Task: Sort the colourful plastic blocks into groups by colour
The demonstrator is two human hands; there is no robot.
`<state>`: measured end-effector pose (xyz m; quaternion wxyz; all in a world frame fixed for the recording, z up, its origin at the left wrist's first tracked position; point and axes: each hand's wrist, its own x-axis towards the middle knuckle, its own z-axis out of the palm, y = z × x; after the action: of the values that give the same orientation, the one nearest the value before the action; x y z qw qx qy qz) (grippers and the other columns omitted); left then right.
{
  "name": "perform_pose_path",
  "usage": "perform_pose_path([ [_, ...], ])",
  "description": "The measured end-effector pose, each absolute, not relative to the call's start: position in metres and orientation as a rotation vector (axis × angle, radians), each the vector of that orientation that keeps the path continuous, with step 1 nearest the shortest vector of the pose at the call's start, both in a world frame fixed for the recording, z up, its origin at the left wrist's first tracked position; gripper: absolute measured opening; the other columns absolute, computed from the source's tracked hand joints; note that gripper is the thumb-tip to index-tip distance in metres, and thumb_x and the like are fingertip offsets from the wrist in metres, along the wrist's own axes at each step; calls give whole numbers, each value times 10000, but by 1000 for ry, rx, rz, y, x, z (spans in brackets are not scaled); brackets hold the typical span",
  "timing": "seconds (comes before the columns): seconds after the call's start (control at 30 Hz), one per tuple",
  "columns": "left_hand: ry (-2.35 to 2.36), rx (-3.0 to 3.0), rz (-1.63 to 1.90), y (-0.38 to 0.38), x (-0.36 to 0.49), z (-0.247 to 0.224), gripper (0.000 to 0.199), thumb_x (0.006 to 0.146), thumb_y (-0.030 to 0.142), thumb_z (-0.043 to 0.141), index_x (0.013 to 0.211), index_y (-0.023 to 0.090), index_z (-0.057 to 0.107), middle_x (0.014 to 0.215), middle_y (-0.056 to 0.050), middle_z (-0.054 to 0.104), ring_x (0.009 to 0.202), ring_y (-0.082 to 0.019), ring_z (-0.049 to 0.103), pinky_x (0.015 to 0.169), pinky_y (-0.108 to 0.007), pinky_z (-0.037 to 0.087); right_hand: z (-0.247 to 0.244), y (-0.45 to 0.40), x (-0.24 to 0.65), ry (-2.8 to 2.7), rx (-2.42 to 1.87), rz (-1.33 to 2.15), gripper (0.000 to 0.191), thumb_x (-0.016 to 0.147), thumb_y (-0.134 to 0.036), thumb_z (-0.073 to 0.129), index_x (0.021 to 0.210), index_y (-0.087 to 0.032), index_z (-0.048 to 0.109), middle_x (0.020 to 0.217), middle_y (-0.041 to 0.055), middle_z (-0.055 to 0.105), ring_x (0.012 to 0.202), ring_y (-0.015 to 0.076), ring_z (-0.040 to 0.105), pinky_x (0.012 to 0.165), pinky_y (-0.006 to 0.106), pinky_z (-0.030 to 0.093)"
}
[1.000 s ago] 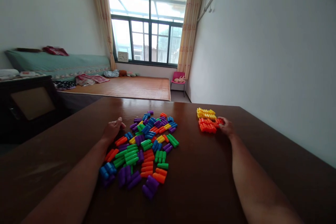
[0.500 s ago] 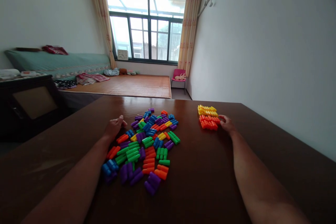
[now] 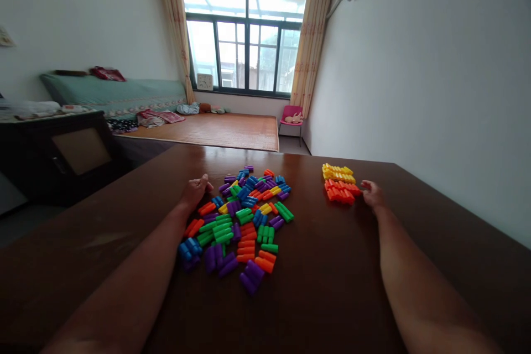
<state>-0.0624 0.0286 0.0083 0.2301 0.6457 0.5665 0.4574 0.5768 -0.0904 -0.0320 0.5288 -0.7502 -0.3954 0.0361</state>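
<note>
My left hand [image 3: 198, 189] rests on the table at the far left side of a loose heap of plastic building pieces [image 3: 244, 199] in purple, green, blue, orange and yellow. Its fingers are loosely curled and a little apart, with nothing visible in them. To the right lie rows of orange pieces [image 3: 341, 192], with rows of yellow pieces [image 3: 338, 172] just behind them. Beside the right end of the orange rows is my right hand [image 3: 373, 194], open, its fingers slightly bent and holding nothing I can see.
The brown glossy table [image 3: 315, 265] reaches toward a low bed [image 3: 224, 131] under the window. At the left stands a dark cabinet [image 3: 78, 146] with things on top. A pink chair [image 3: 291, 116] holding a soft toy is beyond the table, near the right wall.
The whole view has shifted, so everything appears farther right. My right hand has drawn back slightly from the orange rows. My left hand stays beside the heap, and the pieces look unmoved.
</note>
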Motion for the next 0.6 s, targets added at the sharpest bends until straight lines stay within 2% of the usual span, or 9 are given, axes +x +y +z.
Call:
perform_pose_path([
  [0.13,1568,1753,1253,27,-60,10,564,802,613,412,533,190,670,576,-70,677,555,-191,595,572,-295,446,-5,-94,553,-928,-1769,-269,464,705,-145,455,1152,-158,579,1108,121,676,917,224,655,911,451,487],
  [0.23,1562,1750,1257,23,-58,12,571,804,611,408,520,187,664,561,-70,668,544,-191,592,562,-297,433,26,-90,507,-1075,-1636,-372,442,782,-194,419,1198,-157,564,1119,119,673,956,227,635,905,430,486],
  [0.4,1517,1745,1274,20,-56,13,573,805,615,415,523,179,659,553,-69,660,540,-184,589,559,-293,425,80,-101,364,-1696,-1441,-133,369,894,-356,461,1204,-226,613,1064,88,685,1047,239,598,947,425,457],
  [0.5,1498,1752,1283,20,-56,11,577,803,618,416,521,177,658,550,-70,660,539,-181,588,566,-290,430,100,-137,271,-2248,-1046,133,350,902,-433,529,1195,-272,634,1150,66,667,1124,226,569,983,399,437],
  [0.6,1508,1765,1282,19,-56,12,585,811,613,406,516,177,661,546,-70,660,536,-178,588,570,-289,431,101,-183,209,-2702,-577,277,501,840,-526,607,1287,-303,575,1315,44,589,1273,225,463,1058,389,360],
])
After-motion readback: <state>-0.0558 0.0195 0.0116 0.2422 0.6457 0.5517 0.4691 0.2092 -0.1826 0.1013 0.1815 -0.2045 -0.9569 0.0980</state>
